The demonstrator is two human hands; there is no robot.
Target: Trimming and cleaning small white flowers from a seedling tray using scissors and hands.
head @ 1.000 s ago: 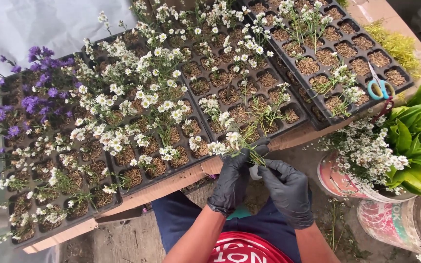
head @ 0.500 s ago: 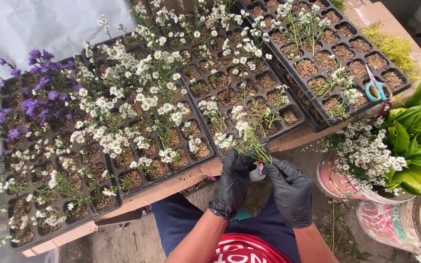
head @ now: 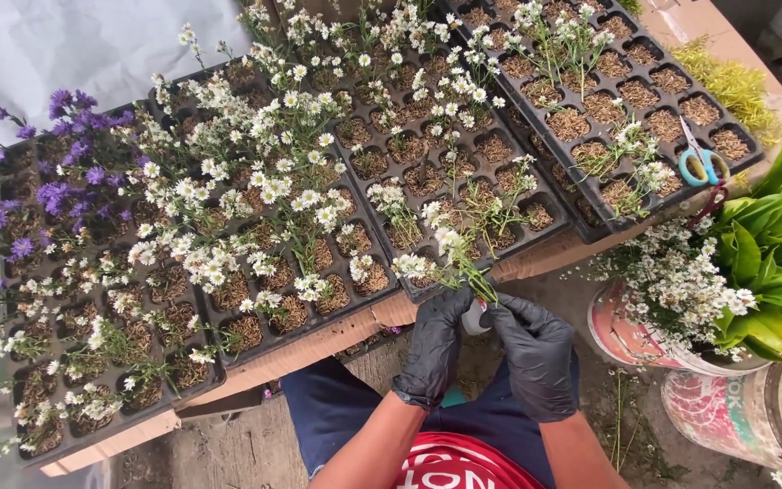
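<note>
The small white-flowered green sprig (head: 460,263) is tilting further left, both black-gloved hands, left (head: 433,344) and right (head: 536,353), pinching its stem base

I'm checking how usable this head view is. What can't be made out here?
- Small pale object between the hands: kind unclear, gloved fingers cover it.
- Left hand and right hand: exact grip hidden by black gloves.
- Flower sprig: stem ends hidden in the hands.
- Painted pot: cut off by the right edge.

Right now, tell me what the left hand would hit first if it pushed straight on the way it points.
Probably the black seedling tray edge: the left hand points up and away, already pinching a white-flowered sprig right before it. Depth is unclear.
</note>
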